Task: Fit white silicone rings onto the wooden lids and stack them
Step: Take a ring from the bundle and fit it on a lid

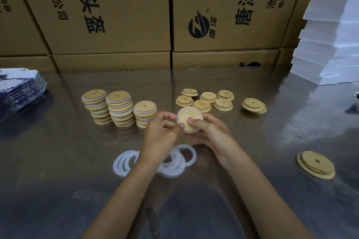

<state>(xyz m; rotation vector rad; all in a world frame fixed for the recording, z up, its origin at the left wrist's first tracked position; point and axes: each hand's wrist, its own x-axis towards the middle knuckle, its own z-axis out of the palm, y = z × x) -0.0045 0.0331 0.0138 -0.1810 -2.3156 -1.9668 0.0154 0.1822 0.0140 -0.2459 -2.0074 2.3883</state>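
A wooden lid (188,121) with a small centre hole is held tilted above the table between both hands, a white silicone ring (179,116) wrapped round its rim. The left hand (162,132) has its fingers curled, pinching the lid's left edge and the ring. The right hand (210,132) cups the lid from the right and below, its thumb pressed on the wooden face just beside the hole.

Just below the left wrist lies a loose heap of white rings (175,163), partly hidden by the forearm. Beyond the left hand stand three stacks of ringed lids (118,107), the one nearest the hand being the shortest. Beyond the right hand, several bare lids (205,99) lie scattered in a cluster, with another pair of lids (254,105) further right. Well to the right of the right forearm rests a separate lid (316,164).

All sit on a shiny metal table (77,161). Cardboard boxes (116,15) line the far side, white foam slabs (330,35) are piled at far right, and blue printed sheets (17,89) at far left.
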